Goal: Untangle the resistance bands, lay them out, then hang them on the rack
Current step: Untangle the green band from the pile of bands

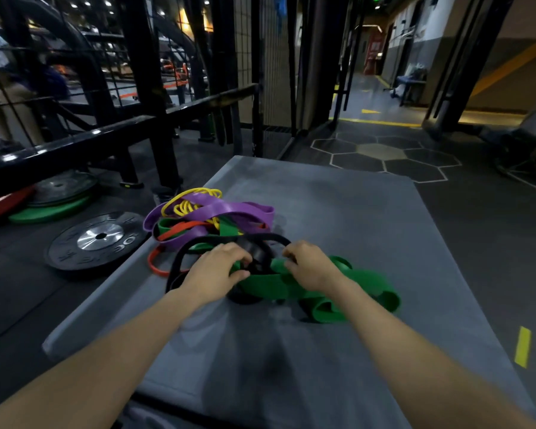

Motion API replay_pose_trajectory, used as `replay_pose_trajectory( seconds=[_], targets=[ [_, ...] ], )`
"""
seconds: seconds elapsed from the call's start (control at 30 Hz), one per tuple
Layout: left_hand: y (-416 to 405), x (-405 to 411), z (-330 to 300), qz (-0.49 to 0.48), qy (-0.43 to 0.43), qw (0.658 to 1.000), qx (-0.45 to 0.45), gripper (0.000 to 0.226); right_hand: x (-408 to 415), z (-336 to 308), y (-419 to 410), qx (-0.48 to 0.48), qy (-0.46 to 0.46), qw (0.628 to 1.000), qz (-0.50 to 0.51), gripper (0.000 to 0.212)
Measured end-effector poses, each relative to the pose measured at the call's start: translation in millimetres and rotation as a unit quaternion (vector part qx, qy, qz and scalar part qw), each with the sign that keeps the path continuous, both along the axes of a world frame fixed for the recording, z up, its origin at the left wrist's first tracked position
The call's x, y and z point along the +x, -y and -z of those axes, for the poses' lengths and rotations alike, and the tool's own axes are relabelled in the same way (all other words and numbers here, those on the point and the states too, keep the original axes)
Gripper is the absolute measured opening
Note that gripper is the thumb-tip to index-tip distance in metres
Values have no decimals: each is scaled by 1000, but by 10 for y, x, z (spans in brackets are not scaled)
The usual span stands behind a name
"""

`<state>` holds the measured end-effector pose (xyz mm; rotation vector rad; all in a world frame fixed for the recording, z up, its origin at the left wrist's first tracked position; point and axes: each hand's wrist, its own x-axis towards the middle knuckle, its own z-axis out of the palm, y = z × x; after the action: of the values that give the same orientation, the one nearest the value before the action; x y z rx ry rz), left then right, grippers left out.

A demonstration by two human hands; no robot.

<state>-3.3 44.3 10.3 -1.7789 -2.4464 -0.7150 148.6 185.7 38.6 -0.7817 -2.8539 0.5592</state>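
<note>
Head view: grey mat [338, 212] on the gym floor carries a tangled pile of bands. Left hand [217, 267] grip curls around the black band [180, 258] at the mat's middle; right hand [310, 267] grip pinches the wide green band [347, 289] just beside it. Purple band [229, 209], yellow band [186, 209] and orange band [155, 264] lie knotted toward the mat's far left edge. Black weight plate [96, 239] sits on the floor left of the mat
</note>
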Motion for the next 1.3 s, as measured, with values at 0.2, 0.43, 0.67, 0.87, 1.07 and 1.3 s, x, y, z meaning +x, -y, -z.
replay_pose_trajectory(
  seconds=[0.2,0.43,0.67,0.87,1.07,1.3],
  targets=[
    [-275,-143,-45,-1,-6,1000,30,65,-194,338,-159,3,101,994,44,39],
    [-522,-278,-75,11,63,977,-201,56,-214,310,-209,6,85,996,19,37],
    [-221,-338,-309,-28,97,991,-84,15,-234,-30,-40,-95,-93,991,2,27],
    [-24,-475,-850,-134,100,981,100,27,-209,-604,100,-80,-254,964,3,19],
    [109,-482,-1093,-219,228,930,186,35,33,-948,-38,-99,-408,905,64,22],
    [174,-434,-613,-260,114,959,5,35,331,-507,-163,-44,-179,976,119,25]
  ],
)
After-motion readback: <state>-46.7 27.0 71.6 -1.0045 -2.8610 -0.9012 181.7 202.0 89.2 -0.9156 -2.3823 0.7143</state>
